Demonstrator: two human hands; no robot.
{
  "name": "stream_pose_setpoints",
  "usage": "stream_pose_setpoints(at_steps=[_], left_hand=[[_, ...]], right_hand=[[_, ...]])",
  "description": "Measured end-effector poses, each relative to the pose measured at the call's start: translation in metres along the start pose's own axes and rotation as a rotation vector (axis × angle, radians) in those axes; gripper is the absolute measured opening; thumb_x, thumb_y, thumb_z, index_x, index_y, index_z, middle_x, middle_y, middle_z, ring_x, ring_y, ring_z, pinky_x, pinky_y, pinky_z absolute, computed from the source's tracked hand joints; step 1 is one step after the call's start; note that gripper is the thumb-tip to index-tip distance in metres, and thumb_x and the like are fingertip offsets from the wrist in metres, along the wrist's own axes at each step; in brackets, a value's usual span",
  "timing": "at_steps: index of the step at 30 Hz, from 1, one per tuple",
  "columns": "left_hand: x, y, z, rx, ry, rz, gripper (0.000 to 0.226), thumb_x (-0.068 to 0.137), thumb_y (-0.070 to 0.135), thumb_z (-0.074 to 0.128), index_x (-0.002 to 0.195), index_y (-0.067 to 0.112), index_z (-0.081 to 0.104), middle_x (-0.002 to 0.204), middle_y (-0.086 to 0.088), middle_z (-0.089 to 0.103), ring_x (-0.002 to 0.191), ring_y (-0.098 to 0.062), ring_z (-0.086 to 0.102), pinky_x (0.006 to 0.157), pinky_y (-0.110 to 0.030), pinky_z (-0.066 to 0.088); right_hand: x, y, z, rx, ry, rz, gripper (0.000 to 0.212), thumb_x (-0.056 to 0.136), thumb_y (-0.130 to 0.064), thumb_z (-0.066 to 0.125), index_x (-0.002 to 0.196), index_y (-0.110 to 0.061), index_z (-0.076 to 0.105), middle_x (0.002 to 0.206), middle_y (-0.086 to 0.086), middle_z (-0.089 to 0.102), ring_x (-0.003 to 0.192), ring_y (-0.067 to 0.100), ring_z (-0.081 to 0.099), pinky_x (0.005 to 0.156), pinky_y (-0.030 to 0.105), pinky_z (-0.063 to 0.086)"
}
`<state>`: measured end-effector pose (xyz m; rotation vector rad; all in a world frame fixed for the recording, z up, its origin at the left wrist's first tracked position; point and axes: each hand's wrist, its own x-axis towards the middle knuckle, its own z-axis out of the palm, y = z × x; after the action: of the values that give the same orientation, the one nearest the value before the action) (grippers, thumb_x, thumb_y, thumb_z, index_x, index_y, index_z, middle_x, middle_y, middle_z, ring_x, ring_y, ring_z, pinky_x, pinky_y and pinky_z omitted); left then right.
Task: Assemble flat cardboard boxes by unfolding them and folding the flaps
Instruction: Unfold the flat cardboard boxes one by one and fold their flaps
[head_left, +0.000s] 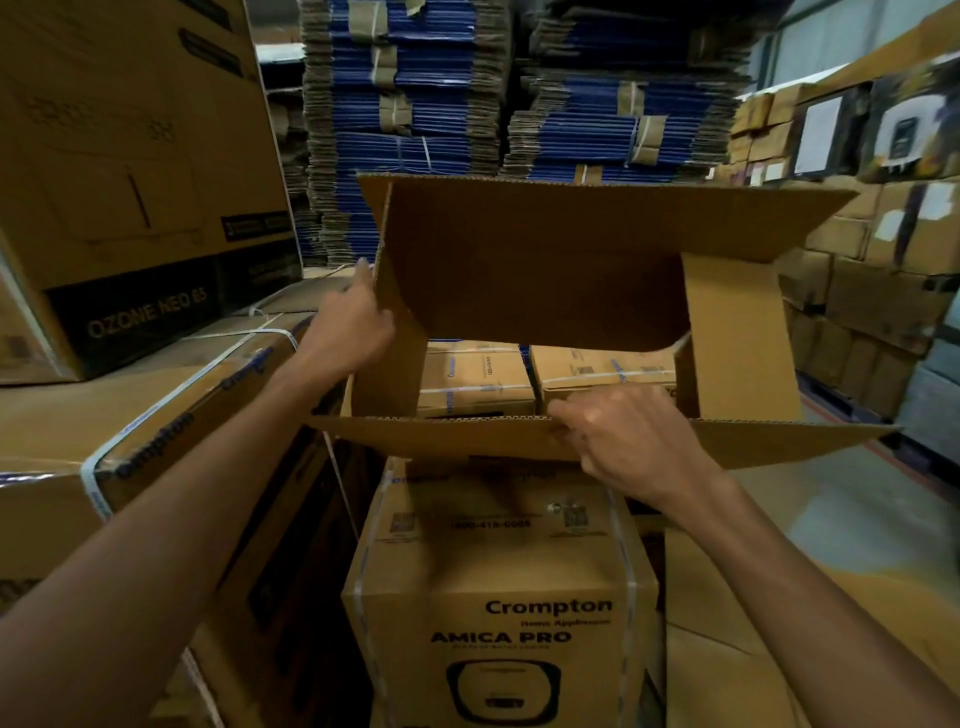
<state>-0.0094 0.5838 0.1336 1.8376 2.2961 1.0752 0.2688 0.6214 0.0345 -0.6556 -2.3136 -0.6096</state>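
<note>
Bare forearms reach in from the bottom corners, both hands up on one open box (545, 270).

Left hand (353, 322): at the box's left wall, fingers curled round its raw edge, gripping it.

Right hand (628, 436): on the near flap (441, 436), which sticks out flat toward the camera. Fingers curl over the flap's corrugated edge and pinch it. The thumb is hidden.

Box: plain brown, held in the air at about chest height and tilted so the inside faces the camera. It is unfolded into a rough tube and open at both ends. The far flap (597, 218) stands up and back. A side flap (737, 338) on the right hangs inward. Through the open bottom, two strapped cartons (472, 379) show behind.

Below the box: a sealed printed carton (498, 597) marked "Crompton AMICA PRO", bound with white straps. The box hangs above it and I cannot tell whether they touch.

Left: a long strapped carton (156, 415) lies on its side, with a large carton (140, 208) reading "OZONE NEO 65" on top of it.

Behind: tall stacks of flat cardboard (415, 104) with blue faces, tied in bundles.

Right: a wall of stacked brown boxes (857, 291), some with white labels.
</note>
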Motion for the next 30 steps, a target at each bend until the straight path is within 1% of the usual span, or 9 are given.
stream_pose_setpoints(at_steps=[5,8,11,13,16,19,22,27,30], left_hand=[[-0.032,-0.019,0.004,-0.075,0.014,-0.069,0.071,0.103,0.007,0.05,0.161,0.028,0.015,0.103,-0.009,0.065,0.067,-0.011,0.06,0.051,-0.021,0.045],[-0.042,-0.02,0.003,-0.061,-0.004,-0.131,0.066,0.107,0.016,0.045,0.161,0.029,0.011,0.088,-0.004,0.061,0.063,-0.02,0.064,0.047,-0.027,0.048],[-0.044,-0.014,0.004,-0.044,-0.023,-0.113,0.068,0.109,0.016,0.04,0.162,0.023,-0.002,0.078,-0.008,0.059,0.061,-0.021,0.06,0.049,-0.026,0.045],[-0.041,-0.009,0.004,-0.02,-0.024,-0.091,0.069,0.109,0.016,0.04,0.162,0.018,-0.005,0.078,-0.012,0.061,0.059,-0.019,0.059,0.048,-0.024,0.042],[-0.037,-0.004,0.006,0.007,-0.018,-0.115,0.067,0.108,0.015,0.042,0.161,0.017,0.0,0.078,-0.012,0.06,0.058,-0.018,0.058,0.046,-0.023,0.04],[-0.034,-0.002,0.01,0.013,-0.008,-0.137,0.065,0.108,0.014,0.042,0.16,0.017,0.004,0.079,-0.012,0.058,0.059,-0.019,0.058,0.046,-0.024,0.04],[-0.03,-0.003,0.007,0.009,-0.006,-0.141,0.064,0.108,0.014,0.042,0.16,0.014,0.006,0.086,-0.015,0.059,0.063,-0.019,0.056,0.049,-0.026,0.037],[-0.028,-0.003,0.004,0.02,-0.005,-0.114,0.063,0.107,0.012,0.044,0.16,0.009,0.009,0.073,-0.012,0.056,0.054,-0.017,0.051,0.043,-0.023,0.035],[-0.023,-0.004,0.004,0.03,-0.012,-0.107,0.061,0.108,0.013,0.044,0.159,0.008,0.011,0.072,-0.011,0.055,0.056,-0.019,0.052,0.046,-0.024,0.035]], right_hand=[[0.01,0.003,-0.007,0.001,-0.103,0.012,0.007,0.089,-0.022,0.075,0.094,-0.018,0.074,0.072,-0.002,0.07,0.061,0.016,0.066,0.057,0.033,0.058],[0.024,0.008,-0.02,-0.013,-0.326,0.111,0.031,0.094,-0.047,0.064,0.115,-0.025,0.071,0.094,-0.003,0.074,0.086,0.016,0.07,0.074,0.037,0.059],[0.041,0.018,-0.047,0.419,-0.645,0.331,0.049,0.086,-0.067,0.048,0.113,-0.033,0.069,0.109,-0.004,0.071,0.099,0.015,0.067,0.089,0.041,0.058],[0.051,0.039,-0.058,0.621,-0.661,0.469,0.051,0.092,-0.065,0.039,0.117,-0.03,0.067,0.114,-0.002,0.068,0.096,0.014,0.067,0.085,0.038,0.059],[0.053,0.073,-0.051,0.287,-0.738,0.649,0.051,0.101,-0.054,0.046,0.139,-0.021,0.055,0.111,0.001,0.063,0.086,0.019,0.068,0.065,0.027,0.053],[0.044,0.092,-0.035,-0.085,-0.96,0.734,0.048,0.101,-0.042,0.057,0.144,-0.02,0.052,0.125,0.003,0.06,0.1,0.02,0.064,0.075,0.031,0.05],[0.035,0.106,-0.027,-0.228,-0.979,0.765,0.041,0.103,-0.035,0.05,0.142,-0.021,0.051,0.12,0.004,0.058,0.113,0.024,0.058,0.087,0.036,0.049],[0.028,0.11,-0.051,-0.352,-0.815,0.738,0.017,0.098,-0.036,0.06,0.102,-0.02,0.06,0.087,-0.002,0.055,0.09,0.019,0.057,0.083,0.039,0.045],[0.024,0.133,-0.073,-0.502,-0.624,0.8,0.024,0.098,-0.037,0.059,0.084,-0.018,0.052,0.081,0.002,0.054,0.079,0.02,0.057,0.085,0.042,0.05]])
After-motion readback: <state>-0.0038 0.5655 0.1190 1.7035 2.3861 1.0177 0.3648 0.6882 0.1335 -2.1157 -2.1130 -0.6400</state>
